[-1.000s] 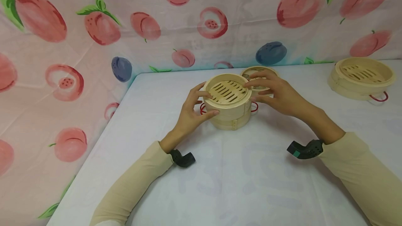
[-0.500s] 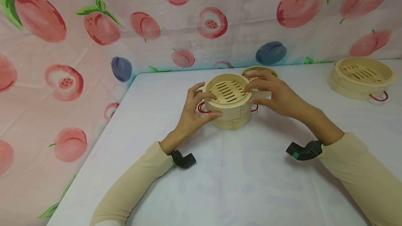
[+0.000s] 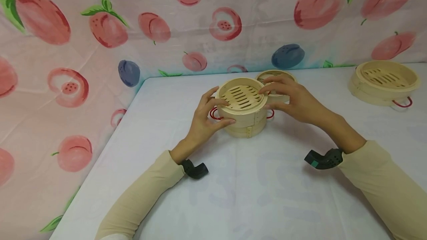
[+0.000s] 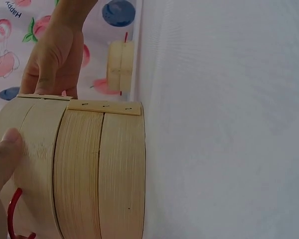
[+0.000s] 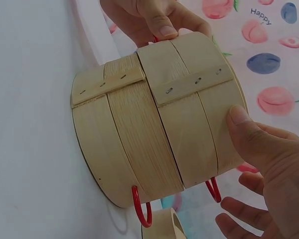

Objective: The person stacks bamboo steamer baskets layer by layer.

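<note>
Two round bamboo steamer baskets stand stacked mid-table in the head view. The upper basket [image 3: 238, 117] has a slotted floor and sits on the lower basket [image 3: 241, 132]. My left hand [image 3: 205, 119] grips the upper one's left side, thumb on the outer wall and fingers over the rim. From the right, my right hand [image 3: 297, 99] pinches its rim, thumb outside and fingertips inside. The right wrist view shows the stapled seams of the upper basket [image 5: 189, 114] and lower basket [image 5: 127, 139] out of line, and red handles [image 5: 142, 209] at different angles.
A third steamer basket [image 3: 279, 98] stands close behind the stack, partly hidden by my right hand. Far right on the white table [image 3: 253, 195] is a wider basket [image 3: 373, 93] with a red handle. Fruit-printed cloth [image 3: 186, 47] hangs behind and at left.
My left fingers and thumb have shifted slightly rightward on the upper basket, showing more of its left red handle. The right hand stays almost still, and the stack keeps its place.
</note>
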Available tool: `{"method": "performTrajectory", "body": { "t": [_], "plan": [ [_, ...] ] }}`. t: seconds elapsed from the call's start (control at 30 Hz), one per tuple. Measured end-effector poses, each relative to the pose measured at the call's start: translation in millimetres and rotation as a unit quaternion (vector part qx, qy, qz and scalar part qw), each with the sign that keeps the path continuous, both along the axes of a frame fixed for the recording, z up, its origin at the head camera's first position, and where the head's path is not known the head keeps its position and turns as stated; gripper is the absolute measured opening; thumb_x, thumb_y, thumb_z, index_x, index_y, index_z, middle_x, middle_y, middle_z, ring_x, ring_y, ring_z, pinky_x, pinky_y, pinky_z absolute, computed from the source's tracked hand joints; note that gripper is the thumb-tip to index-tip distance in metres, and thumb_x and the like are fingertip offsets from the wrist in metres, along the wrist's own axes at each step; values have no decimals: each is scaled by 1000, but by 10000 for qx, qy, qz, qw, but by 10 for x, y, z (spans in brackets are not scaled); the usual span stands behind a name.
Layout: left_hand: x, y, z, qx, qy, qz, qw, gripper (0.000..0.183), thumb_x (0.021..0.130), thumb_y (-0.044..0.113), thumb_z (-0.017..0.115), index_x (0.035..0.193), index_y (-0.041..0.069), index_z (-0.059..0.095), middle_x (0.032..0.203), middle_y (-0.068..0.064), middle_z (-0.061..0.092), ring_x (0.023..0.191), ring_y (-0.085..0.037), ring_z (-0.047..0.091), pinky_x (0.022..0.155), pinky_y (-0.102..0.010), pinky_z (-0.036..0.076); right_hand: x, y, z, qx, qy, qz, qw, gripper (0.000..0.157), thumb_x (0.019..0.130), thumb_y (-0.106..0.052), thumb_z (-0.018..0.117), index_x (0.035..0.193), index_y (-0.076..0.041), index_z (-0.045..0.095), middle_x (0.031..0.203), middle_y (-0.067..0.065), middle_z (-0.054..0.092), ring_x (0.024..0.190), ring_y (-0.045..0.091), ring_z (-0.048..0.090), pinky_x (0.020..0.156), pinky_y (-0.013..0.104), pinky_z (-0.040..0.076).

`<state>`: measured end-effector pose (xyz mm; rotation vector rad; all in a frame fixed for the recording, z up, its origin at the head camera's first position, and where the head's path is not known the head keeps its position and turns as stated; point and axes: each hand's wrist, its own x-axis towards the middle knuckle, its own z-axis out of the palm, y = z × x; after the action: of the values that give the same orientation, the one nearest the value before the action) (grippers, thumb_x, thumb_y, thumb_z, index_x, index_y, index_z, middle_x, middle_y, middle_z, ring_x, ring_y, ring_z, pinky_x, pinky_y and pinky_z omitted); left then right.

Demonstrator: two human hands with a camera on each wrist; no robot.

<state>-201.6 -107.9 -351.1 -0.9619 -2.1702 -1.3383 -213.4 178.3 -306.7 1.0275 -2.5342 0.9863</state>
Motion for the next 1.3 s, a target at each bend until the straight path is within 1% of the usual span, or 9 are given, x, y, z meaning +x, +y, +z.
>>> {"method": "performTrajectory", "body": {
  "t": [0.17,0.27,0.37,0.47,0.67,0.83,0.93,1.07,1.3],
  "plan": [
    [100,34,155,57,178,-61,9998,46,65,0,87,103,3,61,138,-26,43,134,-35,35,106,-46,32,-5,12,1,-18,-62,-2,10000,44,78,-9,78,119,-13,65,136,11,46,131,30,35,94,59,41],
    [189,44,270,34,86,-134,9999,45,67,-4,84,104,-1,59,138,-29,41,133,-40,34,107,-48,30,-16,18,-16,-52,-86,51,9999,45,78,-9,77,121,-13,65,137,11,46,127,30,40,93,58,42],
    [215,39,311,-41,-42,-172,9998,44,69,-4,83,105,-2,58,141,-27,39,133,-40,34,106,-45,33,-21,25,-29,-85,-108,93,9999,46,79,-8,76,123,-12,64,137,12,46,120,30,46,91,56,44],
    [210,30,314,-90,-134,-209,9997,44,69,-5,82,106,-2,57,144,-26,37,133,-41,35,102,-44,38,-22,30,-37,-119,-173,140,9997,46,80,-8,76,125,-12,63,139,11,45,112,29,50,88,55,45],
    [181,10,289,-49,-329,-333,9989,44,72,-4,81,108,-3,56,146,-23,35,134,-39,34,101,-42,40,-16,21,-41,-149,-362,162,9991,42,81,-9,75,122,-12,64,141,10,45,121,28,47,90,52,46],
    [169,0,282,37,-505,-444,9977,45,73,-5,80,111,-3,55,148,-21,32,136,-37,31,102,-42,38,-18,5,-59,-156,-332,149,9992,37,80,-8,76,115,-12,64,140,10,46,120,25,48,88,34,49],
    [170,-1,276,52,-465,-458,9979,48,72,-5,80,112,-2,55,146,-22,32,133,-39,32,94,-50,37,-20,-6,-76,-160,-231,155,9995,36,78,-6,77,111,-12,64,139,10,46,114,23,51,85,26,48],
    [179,4,273,83,-336,-470,9983,50,71,-6,81,113,0,55,143,-25,32,124,-41,37,84,-60,34,-18,-19,-87,-151,-148,139,9997,35,76,-4,79,108,-11,65,139,11,45,109,22,52,83,27,48],
    [184,18,263,95,-264,-426,9987,50,70,-6,82,112,-1,56,141,-26,33,130,-42,30,83,-59,35,6,-29,-74,-135,-96,137,9998,34,75,-6,79,106,-10,65,137,11,45,105,23,52,80,21,46]
  ]
}}
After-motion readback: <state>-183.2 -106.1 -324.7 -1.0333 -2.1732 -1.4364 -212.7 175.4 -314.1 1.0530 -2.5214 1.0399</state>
